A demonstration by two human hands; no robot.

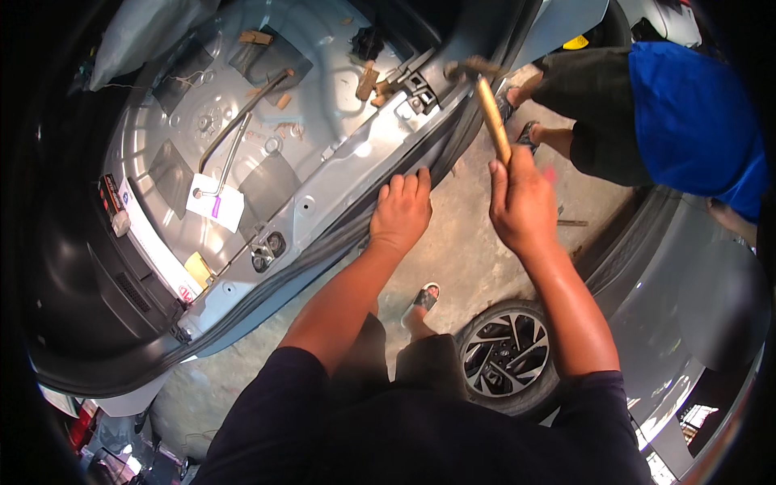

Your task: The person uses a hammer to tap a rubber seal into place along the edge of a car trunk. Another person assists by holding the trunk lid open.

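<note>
My right hand is wrapped round the wooden handle of a hammer, thumb along the handle. The hammer's head, slightly blurred, is up beside the far corner of the open car trunk, near a latch fitting. I cannot tell whether the head touches the body. My left hand grips the trunk's edge, its fingers curled over the black rubber seal. Its fingertips are partly hidden.
Inside the trunk lie wood pieces, a bent metal bar and a white tag. A loose wheel stands by my legs. Another person in blue is at the right, near a grey car.
</note>
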